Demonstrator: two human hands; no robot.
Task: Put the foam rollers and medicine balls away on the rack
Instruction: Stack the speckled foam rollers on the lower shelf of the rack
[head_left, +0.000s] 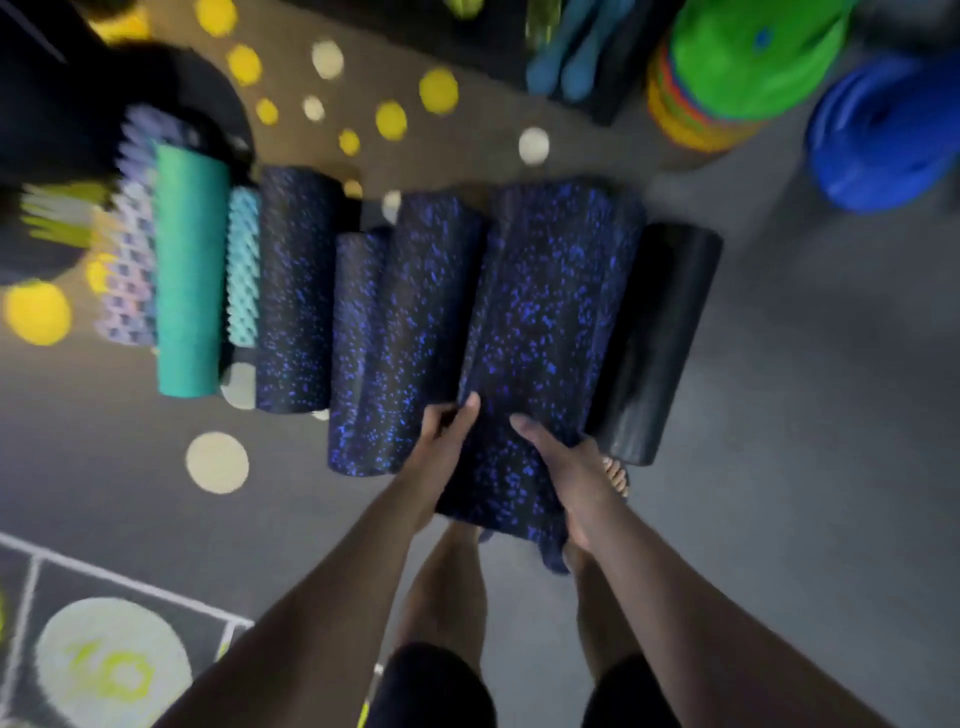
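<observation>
A row of foam rollers lies on the grey floor. Both my hands grip the near end of a large black roller with blue speckles (545, 322): my left hand (441, 441) on its left side, my right hand (566, 467) on its right side. Left of it lie more speckled rollers (400, 338) (296, 291), a spiky light-blue roller (244, 265), a smooth teal roller (189, 270) and a purple textured one (130, 270). A plain black roller (654, 343) lies to the right. No rack or medicine ball is clearly visible.
Stacked green, orange and yellow discs (737, 67) and a blue dome (883, 135) stand at the far right. Dark mats with blue items (571, 57) lie at the top. The floor carries yellow and white dots and a painted circle (114, 670). My bare feet are below the roller.
</observation>
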